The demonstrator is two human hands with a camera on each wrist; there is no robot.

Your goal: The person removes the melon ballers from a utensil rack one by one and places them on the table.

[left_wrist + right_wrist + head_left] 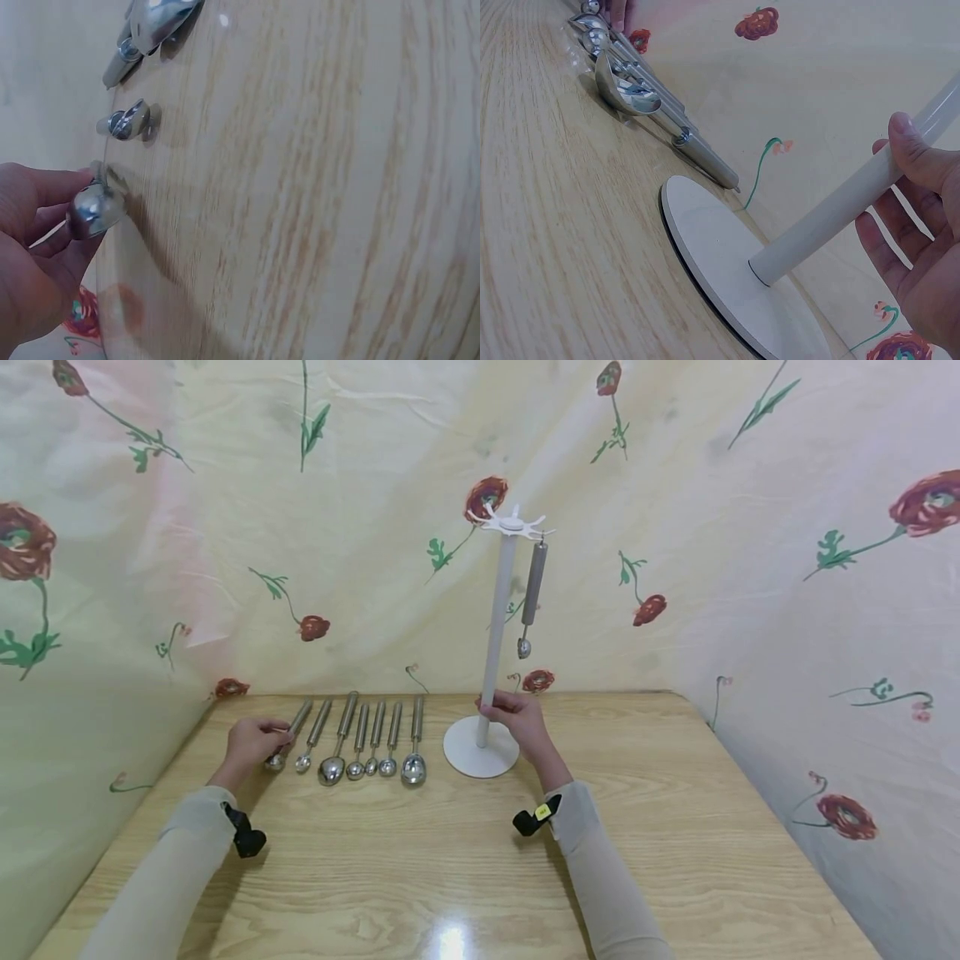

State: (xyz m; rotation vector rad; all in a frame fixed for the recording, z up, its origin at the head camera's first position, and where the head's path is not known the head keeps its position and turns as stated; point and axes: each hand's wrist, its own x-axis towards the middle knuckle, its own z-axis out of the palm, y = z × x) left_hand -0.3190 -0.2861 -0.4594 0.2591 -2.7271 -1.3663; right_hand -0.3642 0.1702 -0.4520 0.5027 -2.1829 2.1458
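At the left end of a row of metal scoops, my left hand (pixel 253 745) pinches a scoop (pixel 300 717) with a round bowl. The left wrist view shows that bowl (pixel 94 213) close by the thumb and fingers, low over the table. My right hand (pixel 527 724) grips the white pole (pixel 498 618) of an upright stand, just above its round base (pixel 467 762). The thumb and fingers wrap the pole in the right wrist view. From a hook of the stand's top (pixel 513 524) hangs a thin melon baller (pixel 535 585), bowl down.
Right of my left hand lie several more metal scoops, handles toward the wall, including a small scoop (pixel 318 724) and large scoops (pixel 331 770) (pixel 413 768). A flowered cloth (pixel 390 568) covers the walls around the wooden table (pixel 390 868).
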